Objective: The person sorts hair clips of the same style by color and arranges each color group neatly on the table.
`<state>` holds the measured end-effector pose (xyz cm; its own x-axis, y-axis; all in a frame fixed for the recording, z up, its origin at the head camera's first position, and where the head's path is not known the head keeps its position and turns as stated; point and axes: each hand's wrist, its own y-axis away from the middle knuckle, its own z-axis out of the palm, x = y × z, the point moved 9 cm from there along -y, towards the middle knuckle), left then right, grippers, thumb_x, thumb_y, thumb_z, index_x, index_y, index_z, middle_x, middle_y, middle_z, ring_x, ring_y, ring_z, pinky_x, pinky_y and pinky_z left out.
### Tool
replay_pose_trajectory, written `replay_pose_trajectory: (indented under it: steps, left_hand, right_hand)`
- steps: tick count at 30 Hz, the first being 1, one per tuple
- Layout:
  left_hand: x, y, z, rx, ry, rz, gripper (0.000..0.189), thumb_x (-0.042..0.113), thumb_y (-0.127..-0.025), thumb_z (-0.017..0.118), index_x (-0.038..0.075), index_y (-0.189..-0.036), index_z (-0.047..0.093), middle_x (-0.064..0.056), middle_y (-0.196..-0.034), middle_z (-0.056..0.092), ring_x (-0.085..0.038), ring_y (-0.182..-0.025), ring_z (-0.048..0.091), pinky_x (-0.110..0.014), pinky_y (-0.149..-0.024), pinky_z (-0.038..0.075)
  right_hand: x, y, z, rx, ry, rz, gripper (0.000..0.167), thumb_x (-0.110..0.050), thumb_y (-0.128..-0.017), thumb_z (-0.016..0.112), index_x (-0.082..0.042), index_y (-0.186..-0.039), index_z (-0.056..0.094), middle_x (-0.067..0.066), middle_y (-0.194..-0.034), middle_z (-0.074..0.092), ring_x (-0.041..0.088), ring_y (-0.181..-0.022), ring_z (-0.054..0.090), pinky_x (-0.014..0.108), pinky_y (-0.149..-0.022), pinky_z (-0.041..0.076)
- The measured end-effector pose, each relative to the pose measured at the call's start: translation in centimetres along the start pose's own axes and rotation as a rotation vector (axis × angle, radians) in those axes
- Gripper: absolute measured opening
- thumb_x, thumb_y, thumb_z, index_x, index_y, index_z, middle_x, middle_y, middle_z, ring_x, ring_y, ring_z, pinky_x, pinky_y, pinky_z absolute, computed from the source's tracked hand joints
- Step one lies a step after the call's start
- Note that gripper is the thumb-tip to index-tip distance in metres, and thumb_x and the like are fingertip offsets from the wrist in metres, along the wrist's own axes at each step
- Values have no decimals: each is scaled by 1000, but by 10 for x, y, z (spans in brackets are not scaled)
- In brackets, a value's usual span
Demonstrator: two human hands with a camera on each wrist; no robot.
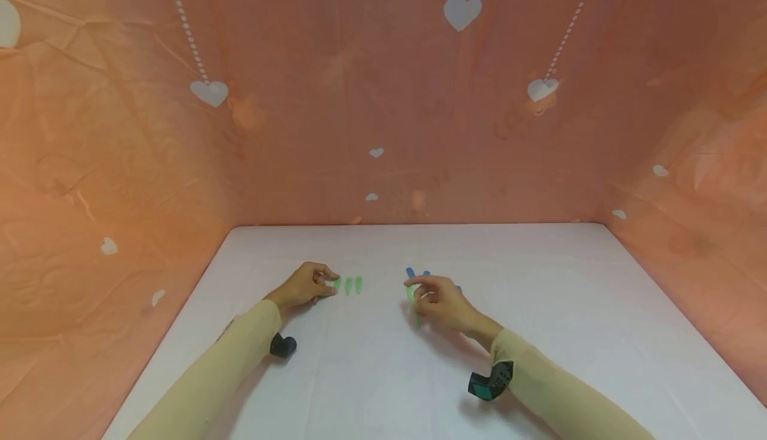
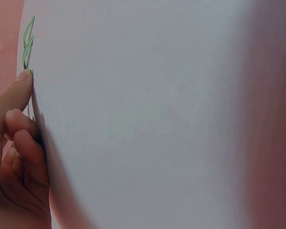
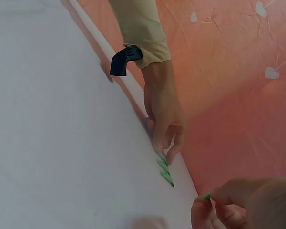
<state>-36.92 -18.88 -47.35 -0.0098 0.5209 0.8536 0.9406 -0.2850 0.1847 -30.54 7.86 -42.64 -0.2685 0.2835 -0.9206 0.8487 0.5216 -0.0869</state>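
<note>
Two green hair clips, the middle one (image 1: 348, 285) and the right one (image 1: 358, 285), lie side by side on the white table (image 1: 359, 373). At the left end of this row, my left hand (image 1: 307, 285) has thumb and index finger around another green clip (image 1: 337, 283). In the left wrist view the thumb tip overlaps the row's near end. My right hand (image 1: 440, 301) is over the table to the right, pinching a small green clip (image 3: 207, 196) between thumb and finger. More green (image 1: 417, 321) shows just below its fingers.
Blue clips (image 1: 410, 272) lie behind my right hand, partly hidden by it. An orange cloth with pale hearts (image 1: 463, 12) hangs around the back and sides of the table. Each sleeve carries a dark wrist camera (image 1: 491, 381).
</note>
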Motion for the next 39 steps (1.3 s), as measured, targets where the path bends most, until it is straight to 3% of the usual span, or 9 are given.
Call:
replay_pose_trajectory:
  steps: [9, 15, 20, 27, 35, 39]
  left_hand:
    - [-3, 1, 1, 2, 6, -17, 35, 3, -90, 73, -5, -123, 66, 5, -58, 47, -7, -48, 42, -20, -49, 36]
    - [-2, 2, 1, -1, 7, -4, 35, 2, -90, 73, -5, -123, 66, 5, -57, 48, -7, -47, 42, -19, -49, 36]
    - [-1, 2, 1, -4, 8, -2, 35, 3, -90, 73, -5, -123, 66, 4, -58, 49, -7, -48, 42, -20, -50, 36]
    - [1, 0, 1, -11, 5, 10, 35, 3, -90, 73, -5, -123, 66, 4, -59, 50, -7, -49, 43, -20, -50, 37]
    - [3, 2, 0, -13, 2, 18, 34, 2, -90, 72, -5, -123, 66, 5, -60, 48, -8, -49, 42, -20, -50, 37]
    - [3, 2, 0, -16, -5, 25, 35, 3, -91, 72, -6, -124, 65, 5, -59, 46, -7, -48, 41, -19, -49, 36]
  right_hand:
    - [-8, -13, 7, -46, -54, -32, 46, 9, -86, 56, 14, -131, 52, 18, -93, 62, 15, -70, 64, 24, -64, 53]
    - [-9, -22, 10, -49, -73, -7, 45, 7, -89, 57, 12, -133, 52, 12, -94, 62, 18, -76, 67, 33, -68, 59]
    - [-10, -31, 10, -17, -60, -11, 45, 7, -90, 57, 12, -134, 52, 17, -96, 64, 18, -79, 69, 33, -66, 60]
    - [-6, -45, 12, 47, -52, 43, 42, 7, -93, 58, 8, -134, 54, 18, -98, 66, 23, -74, 66, 37, -62, 59]
    - [-9, -61, 20, 83, -62, 14, 39, 8, -92, 61, 11, -131, 56, 23, -95, 68, 34, -74, 68, 37, -64, 57]
    - [-8, -67, 26, 82, -53, -6, 39, 9, -91, 61, 14, -130, 55, 28, -97, 68, 29, -72, 68, 34, -66, 56]
